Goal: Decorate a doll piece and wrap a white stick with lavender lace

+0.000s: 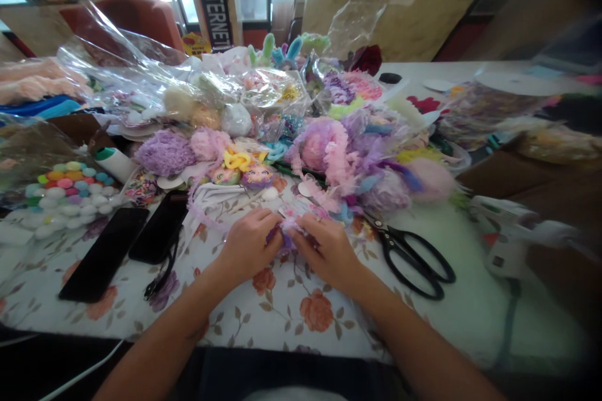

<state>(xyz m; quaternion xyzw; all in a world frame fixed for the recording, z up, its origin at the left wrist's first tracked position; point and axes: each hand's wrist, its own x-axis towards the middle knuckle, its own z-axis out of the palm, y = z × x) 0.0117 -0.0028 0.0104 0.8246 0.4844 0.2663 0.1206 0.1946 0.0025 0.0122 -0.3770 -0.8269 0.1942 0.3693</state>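
Both hands meet over the flowered tablecloth, pinching a small lilac, ruffled, fabric-like piece whose exact kind I cannot make out. My left hand grips its left side with fingers curled. My right hand holds the right side, thumb and fingers closed. Just beyond them lie two small doll heads with painted faces, one of them purple-edged, beside a yellow coiled trim. Pink ruffled trim hangs off the heap nearby. Black-handled scissors rest to the right of my right hand.
Two black phones, one larger and one smaller, lie at left by a bag of coloured pompoms. A white glue gun stands at right. Yarn, fluff and clear plastic bags pile across the back.
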